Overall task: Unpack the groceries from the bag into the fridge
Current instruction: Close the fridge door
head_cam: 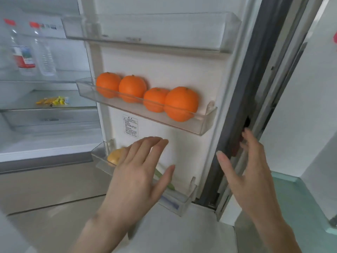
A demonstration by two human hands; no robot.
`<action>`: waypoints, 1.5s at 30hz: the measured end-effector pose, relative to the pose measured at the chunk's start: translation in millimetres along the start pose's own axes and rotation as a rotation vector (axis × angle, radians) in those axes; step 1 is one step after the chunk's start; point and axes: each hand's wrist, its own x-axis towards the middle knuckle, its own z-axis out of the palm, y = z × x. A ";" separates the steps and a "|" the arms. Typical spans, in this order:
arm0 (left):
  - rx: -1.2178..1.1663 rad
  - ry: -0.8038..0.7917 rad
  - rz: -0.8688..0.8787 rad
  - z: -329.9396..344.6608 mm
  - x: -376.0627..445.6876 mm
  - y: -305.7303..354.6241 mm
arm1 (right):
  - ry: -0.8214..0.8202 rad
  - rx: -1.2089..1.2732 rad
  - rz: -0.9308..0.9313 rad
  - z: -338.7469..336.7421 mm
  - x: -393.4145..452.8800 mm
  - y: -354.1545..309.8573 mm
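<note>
Oranges sit in the door bin just above your spread, empty left hand and right hand.

You will find no legible text. A white printed sticker sits on the fridge door liner, just below the orange-filled door shelf; its lines are too small to read. The bottle label, left of that shelf, is blurred.

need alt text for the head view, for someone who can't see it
Two open hands, left and right, reach toward an open fridge door. Four oranges sit in its middle bin; two bottles stand inside the fridge.
</note>
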 end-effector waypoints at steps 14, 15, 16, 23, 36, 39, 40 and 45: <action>0.178 0.048 0.056 -14.4 50.1 68.7 | -0.174 0.466 0.112 -10.7 69.1 22.4; 0.193 0.049 0.050 -18.2 48.2 69.3 | -0.172 0.467 0.106 -11.8 65.2 19.8; 0.208 0.051 0.044 -23.0 45.7 69.7 | -0.173 0.463 0.106 -13.5 60.7 15.5; 0.249 0.051 -0.010 -74.2 8.3 56.1 | -0.138 0.431 0.044 -22.6 12.1 -28.8; 0.336 0.061 -0.206 -179.5 -85.2 7.3 | -0.262 0.531 -0.288 22.9 -77.1 -118.0; 0.285 0.084 -0.202 -190.8 -103.4 -0.5 | -0.314 0.512 -0.300 36.3 -94.0 -140.4; 0.268 0.079 -0.197 -193.2 -108.6 -2.5 | -0.333 0.504 -0.309 40.9 -99.1 -147.5; 0.222 0.088 -0.194 -204.4 -137.1 -15.3 | -0.423 0.480 -0.419 63.9 -120.9 -185.3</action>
